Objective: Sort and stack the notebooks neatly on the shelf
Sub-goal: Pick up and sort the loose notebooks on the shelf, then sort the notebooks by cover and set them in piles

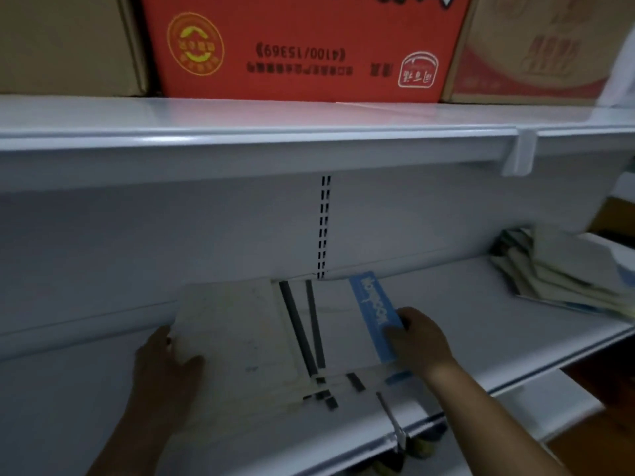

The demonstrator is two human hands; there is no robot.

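Holding the pile from both sides, you have your hands on the notebooks [275, 338] lying flat on the white shelf [481, 321]. Your left hand [165, 362] is wrapped around the left edge of the cream notebook [233, 324], with the thumb on top of its cover. Your right hand [419, 341] is closed on the right side of the white notebook with the blue stripe [372, 314], fingers curled over the stripe. Two dark spines [302, 331] show between those two covers. More notebook corners stick out at the front of the pile, not lined up.

Far off to the right on the same shelf sits another messy pile of notebooks [556, 273], fanned out and well apart from your hands. It is blurry.

On the shelf above [240, 132] stands a red box [302, 46], with a brown box [65, 42] on its left and another brown box [539, 46] on its right.
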